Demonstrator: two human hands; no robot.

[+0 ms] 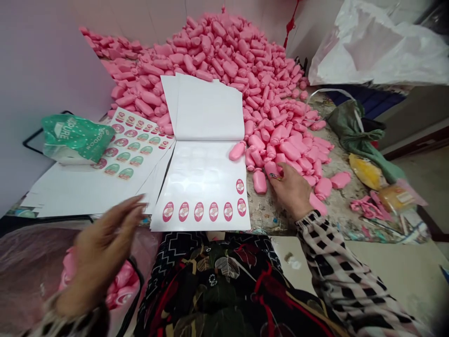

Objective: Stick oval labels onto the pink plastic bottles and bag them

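Observation:
My right hand (290,189) is at the near edge of the heap of small pink plastic bottles (228,56), with its thumb and fingers closed around one pink bottle (271,168). Next to it another bottle (259,181) stands on the table. Over the table's front edge, my left hand (108,248) hangs in the air, slightly blurred, fingers stretched out and nothing visible in them. Between the hands lies a white sticker sheet (199,173), mostly peeled, with several pink oval labels left along its bottom and right side. A single bottle (237,150) rests on its right edge.
Folded-back white sheets (210,110) lean against the heap. On the left are more label sheets (140,140) and a green plastic packet (79,138). A bag of pink bottles (121,285) sits below my left hand. Green cloth (361,135) and a yellow packet (365,172) lie right.

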